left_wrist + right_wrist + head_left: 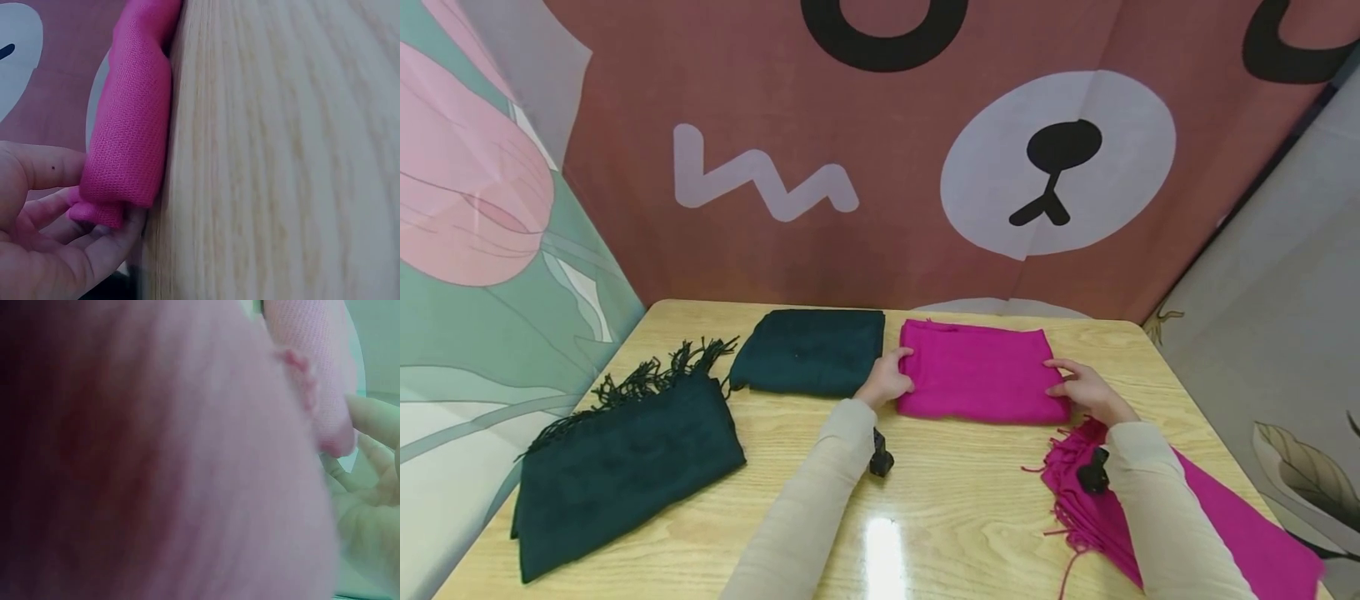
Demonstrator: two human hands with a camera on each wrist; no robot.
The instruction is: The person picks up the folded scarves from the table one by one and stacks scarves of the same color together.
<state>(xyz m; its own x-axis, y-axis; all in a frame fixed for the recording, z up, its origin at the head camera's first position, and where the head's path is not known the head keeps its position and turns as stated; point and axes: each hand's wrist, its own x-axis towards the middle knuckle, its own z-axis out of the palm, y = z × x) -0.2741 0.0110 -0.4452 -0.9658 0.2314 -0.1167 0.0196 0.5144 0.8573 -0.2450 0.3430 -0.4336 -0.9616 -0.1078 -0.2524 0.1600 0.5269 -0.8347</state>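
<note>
A bright pink scarf (981, 375), folded into a flat rectangle, lies near the back of the table. My left hand (886, 380) grips its left edge; the left wrist view shows the thumb above the folded layers (128, 119) and fingers beneath them. At the opposite edge, my right hand (1088, 390) pinches the cloth between thumb and fingers. A second pink scarf (1240, 517), fringed and loosely folded, lies under my right forearm. Its blurred cloth (206, 456) fills much of the right wrist view, hiding part of that hand's work.
A folded dark green scarf (816, 350) lies just left of my left hand. Another dark green scarf (625, 467), with fringe along its far edge, sits at the table's left. Printed cloth (880, 258) hangs behind the wooden table (955, 500).
</note>
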